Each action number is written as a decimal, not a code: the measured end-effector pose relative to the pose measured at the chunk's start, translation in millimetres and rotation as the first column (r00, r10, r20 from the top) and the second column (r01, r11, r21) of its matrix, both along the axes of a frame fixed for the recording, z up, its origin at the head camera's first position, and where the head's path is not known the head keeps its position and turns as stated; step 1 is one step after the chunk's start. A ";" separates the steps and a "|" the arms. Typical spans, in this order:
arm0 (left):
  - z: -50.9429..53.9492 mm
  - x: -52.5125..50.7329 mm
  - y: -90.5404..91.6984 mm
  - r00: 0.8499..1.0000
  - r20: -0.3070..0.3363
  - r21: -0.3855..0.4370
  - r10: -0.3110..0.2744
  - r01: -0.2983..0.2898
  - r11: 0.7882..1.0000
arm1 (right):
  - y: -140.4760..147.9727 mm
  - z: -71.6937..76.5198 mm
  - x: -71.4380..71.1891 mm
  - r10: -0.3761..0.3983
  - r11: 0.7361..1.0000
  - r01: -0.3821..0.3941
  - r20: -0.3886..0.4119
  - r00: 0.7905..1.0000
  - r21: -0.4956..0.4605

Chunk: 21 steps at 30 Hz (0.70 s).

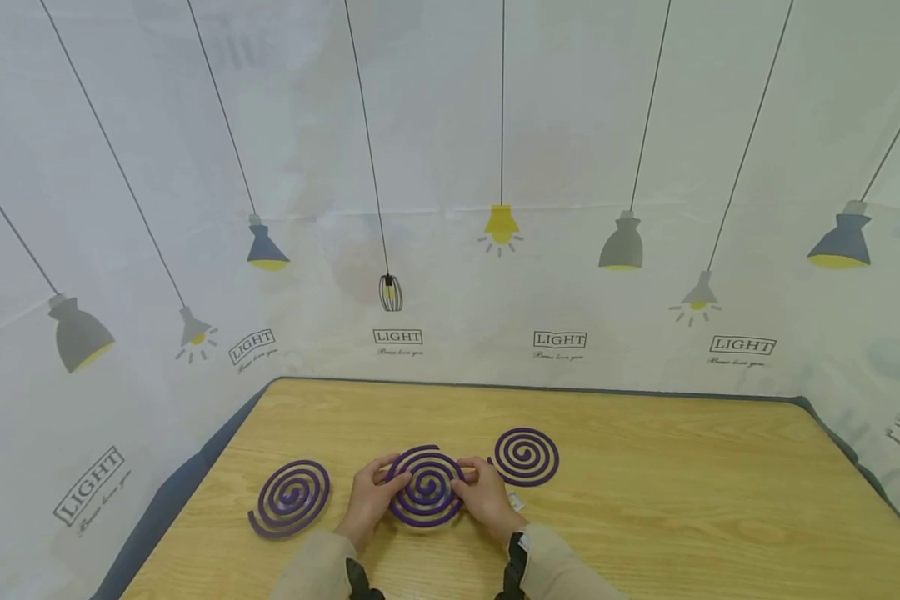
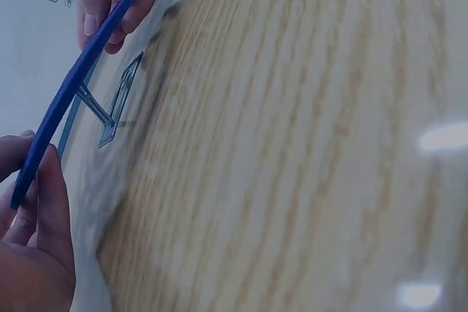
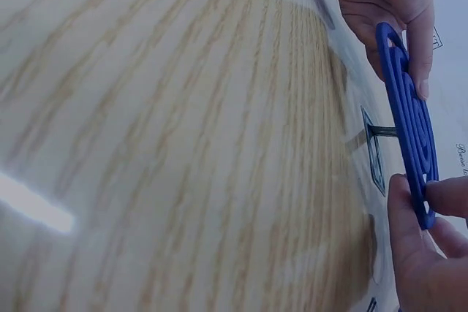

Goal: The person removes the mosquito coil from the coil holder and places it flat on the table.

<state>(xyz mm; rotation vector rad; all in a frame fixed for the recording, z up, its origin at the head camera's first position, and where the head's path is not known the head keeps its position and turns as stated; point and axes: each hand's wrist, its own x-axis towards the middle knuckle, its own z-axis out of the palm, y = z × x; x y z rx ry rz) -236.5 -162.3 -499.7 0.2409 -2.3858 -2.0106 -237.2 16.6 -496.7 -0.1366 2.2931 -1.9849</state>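
**Holding a purple spiral coil in both hands, with another coil to each side**

The left hand (image 1: 375, 492) and right hand (image 1: 487, 496) pinch opposite edges of the held coil (image 1: 427, 486), thumbs on top and fingers beneath. It is near the middle of the wooden table (image 1: 682, 492), close to the person and clear of the tabletop. In the left wrist view, a thin metal stand (image 2: 96, 108) shows under it, its stem running up to the underside; whether the two are joined I cannot tell.

A tilted coil (image 1: 291, 497) is on the left, apart from the left hand. A flatter coil (image 1: 523, 454) is just beyond the right hand, its loose outer end close to the knuckles. Beside that hand is a small metallic piece (image 1: 516, 502), partly hidden by it. Seen from above, the held coil covers most of what lies beneath.

Pale sleeves (image 1: 562, 558) and dark wrist straps (image 1: 515, 562) fill the near edge. Behind the table is a light wall covering (image 1: 450, 150) printed with hanging lamps (image 1: 502, 221).
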 end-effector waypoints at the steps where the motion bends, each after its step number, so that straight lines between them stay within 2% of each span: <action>1: 0.5 0.2 0.0 1.000 0.000 -0.002 0.000 0.000 1.000 | 0.0 -0.1 0.0 0.001 1.000 -0.001 -0.003 1.000 -0.003; 6: 0.9 0.1 -0.4 1.000 0.000 -0.003 0.006 -0.006 1.000 | 0.4 0.1 0.1 0.007 1.000 -0.007 -0.011 1.000 0.003; 13: 3.7 0.5 0.3 1.000 0.007 0.049 0.024 -0.025 0.998 | 1.1 0.6 0.1 0.018 1.000 -0.018 0.009 1.000 0.009; 21: 6.7 -1.0 -0.2 0.999 0.023 0.068 0.027 -0.029 0.997 | 2.4 2.8 -0.9 0.030 1.000 -0.030 0.027 0.999 -0.008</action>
